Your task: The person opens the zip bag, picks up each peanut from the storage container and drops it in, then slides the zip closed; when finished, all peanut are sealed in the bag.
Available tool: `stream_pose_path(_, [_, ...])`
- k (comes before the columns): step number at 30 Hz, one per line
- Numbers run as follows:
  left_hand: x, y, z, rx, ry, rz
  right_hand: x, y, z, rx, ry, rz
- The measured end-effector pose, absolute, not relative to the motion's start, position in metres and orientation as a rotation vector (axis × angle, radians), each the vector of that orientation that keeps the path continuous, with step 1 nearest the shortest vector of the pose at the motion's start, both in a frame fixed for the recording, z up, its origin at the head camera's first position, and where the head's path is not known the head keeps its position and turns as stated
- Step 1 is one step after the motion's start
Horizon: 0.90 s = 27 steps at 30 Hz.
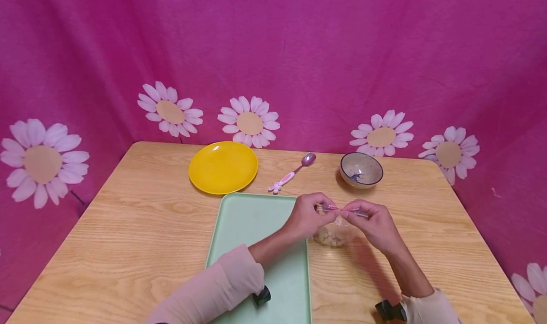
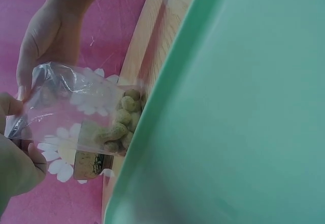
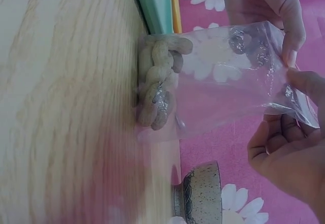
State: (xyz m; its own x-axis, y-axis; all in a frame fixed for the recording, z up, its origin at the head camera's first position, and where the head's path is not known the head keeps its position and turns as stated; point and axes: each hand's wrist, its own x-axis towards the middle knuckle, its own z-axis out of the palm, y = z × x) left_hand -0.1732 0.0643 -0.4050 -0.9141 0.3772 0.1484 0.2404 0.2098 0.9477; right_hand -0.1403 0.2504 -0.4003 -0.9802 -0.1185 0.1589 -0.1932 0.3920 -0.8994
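A clear plastic bag (image 3: 218,82) with several unshelled peanuts (image 3: 160,76) at its bottom hangs upright beside the green tray (image 1: 256,214). My left hand (image 1: 309,215) pinches one side of the bag's top edge between thumb and fingers. Opposite it, my right hand (image 1: 376,224) pinches the other side, and the thumbs nearly meet in the middle. In the head view the peanuts show below the hands, right of the tray's edge. Whether the bag's mouth is parted cannot be told.
A yellow plate (image 1: 223,167) lies at the table's back left. To its right are a spoon with a pink rabbit handle (image 1: 286,179) and a speckled bowl with a dark rim (image 1: 361,170). Behind the wooden table (image 1: 128,229) hangs a magenta cloth with daisies (image 1: 299,67).
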Motion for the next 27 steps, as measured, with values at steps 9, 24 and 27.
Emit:
stream_pose_path(9, [-0.176, 0.059, -0.402, 0.736, 2.429, 1.647, -0.138, 0.256, -0.401, 0.263, -2.609, 1.52])
stream_pose_path(24, [-0.174, 0.03, -0.391, 0.769, 2.477, 1.515, -0.129, 0.277, -0.392, 0.352, -2.617, 1.401])
stream_pose_path(27, [-0.174, 0.028, -0.39, 0.775, 2.482, 1.487, -0.127, 0.281, -0.393, 0.335, -2.648, 1.381])
